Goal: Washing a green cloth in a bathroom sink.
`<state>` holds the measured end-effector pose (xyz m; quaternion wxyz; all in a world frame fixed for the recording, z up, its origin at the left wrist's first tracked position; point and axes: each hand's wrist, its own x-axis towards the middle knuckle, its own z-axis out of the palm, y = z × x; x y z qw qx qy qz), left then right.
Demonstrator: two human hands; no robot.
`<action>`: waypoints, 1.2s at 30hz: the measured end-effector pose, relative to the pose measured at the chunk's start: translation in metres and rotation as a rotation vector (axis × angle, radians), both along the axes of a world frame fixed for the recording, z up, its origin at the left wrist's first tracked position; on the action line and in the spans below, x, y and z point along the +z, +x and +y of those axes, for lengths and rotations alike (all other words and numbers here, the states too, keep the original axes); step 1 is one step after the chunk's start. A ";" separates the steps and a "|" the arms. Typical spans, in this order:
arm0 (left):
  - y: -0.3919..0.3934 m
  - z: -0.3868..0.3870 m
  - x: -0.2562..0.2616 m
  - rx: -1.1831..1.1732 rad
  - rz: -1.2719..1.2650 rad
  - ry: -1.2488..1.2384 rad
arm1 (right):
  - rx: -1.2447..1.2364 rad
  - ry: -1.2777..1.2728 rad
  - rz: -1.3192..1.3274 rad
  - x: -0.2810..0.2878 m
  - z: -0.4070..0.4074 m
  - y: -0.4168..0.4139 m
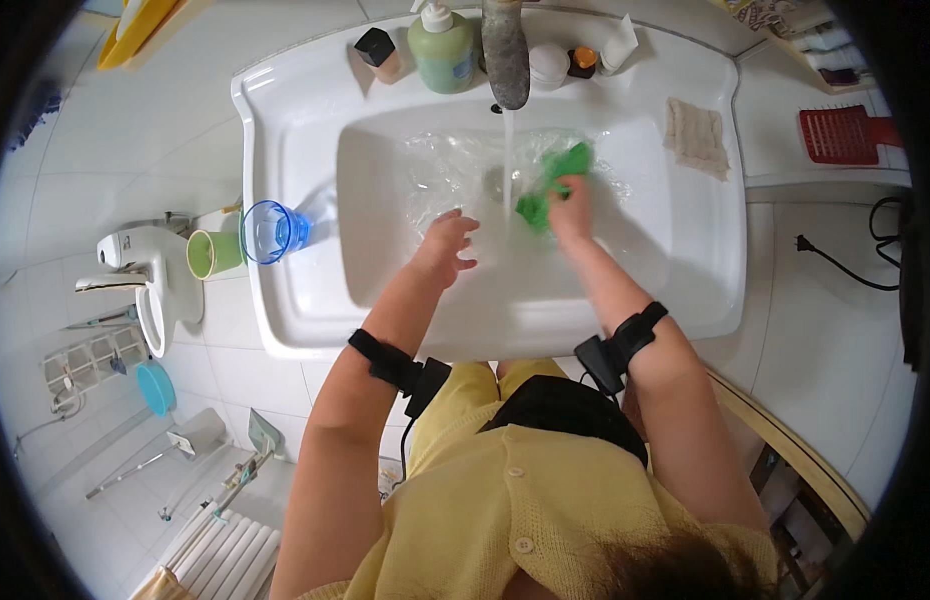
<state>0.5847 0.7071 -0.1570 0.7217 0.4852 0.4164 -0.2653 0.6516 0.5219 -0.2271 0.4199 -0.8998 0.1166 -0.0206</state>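
Water runs from the faucet (507,60) into a white washbasin (682,255). My right hand (572,210) grips a wet green cloth (570,161) to the right of the stream; part of the cloth hangs below the fingers. Left of the stream, my left hand (448,244) is held over the basin with its fingers apart and nothing in it. Rippling water covers the basin floor around the drain (501,182). Whether the cloth touches the basin floor cannot be told.
Along the back rim stand a green pump bottle (441,52), a black-capped bottle (378,56), a white jar (548,66) and a white tube (619,46). A blue cup (273,231) is on the left rim, a folded beige cloth (696,137) on the right. Farther right lies a red hairbrush (840,135).
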 end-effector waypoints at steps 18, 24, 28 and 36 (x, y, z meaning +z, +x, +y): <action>0.009 -0.028 -0.003 0.047 0.004 -0.354 | -0.311 -0.109 0.250 -0.014 -0.020 -0.002; 0.003 -0.018 0.001 -0.072 0.042 -0.453 | 0.156 -0.139 0.448 0.042 -0.016 -0.007; 0.014 -0.044 0.011 0.040 0.140 -0.336 | 0.048 -0.119 0.387 0.055 -0.002 -0.021; 0.019 -0.066 0.013 0.128 -0.272 -0.631 | 0.178 0.763 0.300 0.168 0.004 -0.037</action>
